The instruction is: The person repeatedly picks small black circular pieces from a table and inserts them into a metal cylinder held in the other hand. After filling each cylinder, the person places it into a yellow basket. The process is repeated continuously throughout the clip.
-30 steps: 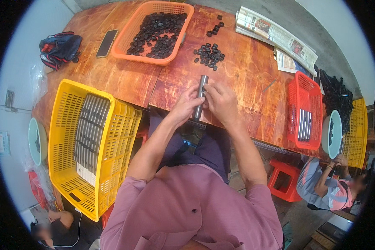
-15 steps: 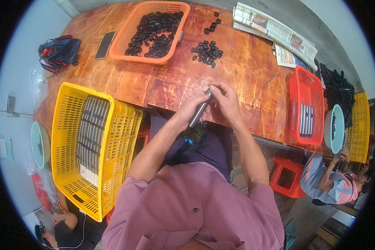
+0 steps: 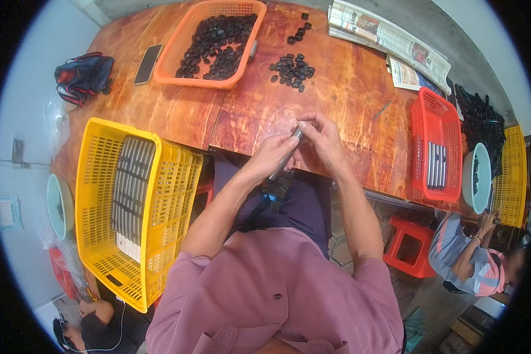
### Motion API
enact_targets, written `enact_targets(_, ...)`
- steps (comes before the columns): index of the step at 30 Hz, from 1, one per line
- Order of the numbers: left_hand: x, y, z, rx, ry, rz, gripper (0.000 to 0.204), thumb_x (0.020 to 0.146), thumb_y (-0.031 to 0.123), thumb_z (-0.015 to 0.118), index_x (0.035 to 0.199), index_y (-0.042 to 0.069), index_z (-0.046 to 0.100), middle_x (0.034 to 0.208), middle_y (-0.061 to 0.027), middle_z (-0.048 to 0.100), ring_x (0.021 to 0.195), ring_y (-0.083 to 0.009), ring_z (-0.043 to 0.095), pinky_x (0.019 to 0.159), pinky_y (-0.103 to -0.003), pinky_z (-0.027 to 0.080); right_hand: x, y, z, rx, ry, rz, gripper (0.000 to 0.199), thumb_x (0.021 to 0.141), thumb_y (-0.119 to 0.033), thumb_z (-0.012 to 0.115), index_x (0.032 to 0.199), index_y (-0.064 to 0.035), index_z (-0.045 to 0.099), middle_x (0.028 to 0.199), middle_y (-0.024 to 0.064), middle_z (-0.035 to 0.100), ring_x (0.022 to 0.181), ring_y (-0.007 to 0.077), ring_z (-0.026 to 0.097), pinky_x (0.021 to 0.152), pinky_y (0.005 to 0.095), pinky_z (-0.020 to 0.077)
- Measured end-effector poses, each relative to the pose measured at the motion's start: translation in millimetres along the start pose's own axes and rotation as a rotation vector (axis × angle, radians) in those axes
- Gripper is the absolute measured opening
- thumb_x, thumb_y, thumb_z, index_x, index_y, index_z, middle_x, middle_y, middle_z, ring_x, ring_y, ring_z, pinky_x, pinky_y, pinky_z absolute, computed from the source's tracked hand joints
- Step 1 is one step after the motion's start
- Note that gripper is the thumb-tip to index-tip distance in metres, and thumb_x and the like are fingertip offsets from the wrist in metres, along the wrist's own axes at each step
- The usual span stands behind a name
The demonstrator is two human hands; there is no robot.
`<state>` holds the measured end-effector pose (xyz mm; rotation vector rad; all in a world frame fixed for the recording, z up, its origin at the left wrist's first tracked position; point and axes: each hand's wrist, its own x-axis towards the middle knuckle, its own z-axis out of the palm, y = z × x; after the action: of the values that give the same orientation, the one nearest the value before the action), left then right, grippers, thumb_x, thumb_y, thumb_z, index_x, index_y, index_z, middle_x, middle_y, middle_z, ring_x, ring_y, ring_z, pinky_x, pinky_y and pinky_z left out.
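Note:
My left hand [image 3: 274,154] and my right hand [image 3: 321,140] meet at the near edge of the wooden table [image 3: 159,109]. Between them they hold a slim grey metal rod [image 3: 288,154], tilted, its lower end pointing down toward my lap. My right fingertips pinch the rod's upper end. Beyond my hands lies a loose heap of small black caps [image 3: 292,69] on the table. An orange basket [image 3: 183,41] full of the same black caps stands further back on the left.
A yellow crate [image 3: 171,200] with rows of grey rods stands at my left. A red basket [image 3: 436,144] with more rods sits at the right, near a bowl [image 3: 477,177]. A phone [image 3: 148,64], a dark bag [image 3: 82,76] and newspapers [image 3: 389,38] lie on the table. Another person [image 3: 469,259] sits at lower right.
The rod has tilted from lying upright on the table to slanting down over the table edge, and both hands have drawn closer to my body.

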<state>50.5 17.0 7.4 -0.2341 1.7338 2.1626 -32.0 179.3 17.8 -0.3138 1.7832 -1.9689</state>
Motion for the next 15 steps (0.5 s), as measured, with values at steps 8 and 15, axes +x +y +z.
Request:
enact_targets(8, -5, -3, -15, 0.527, 0.194, 0.352, 0.028, 0.101, 0.019, 0.061, 0.122, 0.000, 0.062, 0.100, -0.0121, 0.066, 0.094, -0.0266, 0.065, 0.079, -0.037, 0.051, 5, -5, -5, -0.096, -0.045, -0.056, 0.025, 0.101, -0.013, 0.063, 0.121, 0.0022, 0.064, 0.098, 0.0070, 0.070, 0.090, 0.0135, 0.066, 0.081, 0.0296, 0.0543)
enact_targets(15, 8, -1, -24, 1.272, 0.445, 0.736, 0.044, 0.091, 0.013, 0.072, 0.130, 0.000, 0.057, 0.105, -0.0183, 0.063, 0.094, -0.0360, 0.061, 0.084, -0.045, 0.050, 26, -5, -17, -0.473, -0.048, -0.064, 0.029, 0.099, -0.017, 0.065, 0.121, 0.0002, 0.070, 0.099, 0.0062, 0.073, 0.084, 0.0118, 0.064, 0.075, 0.0278, 0.0521)
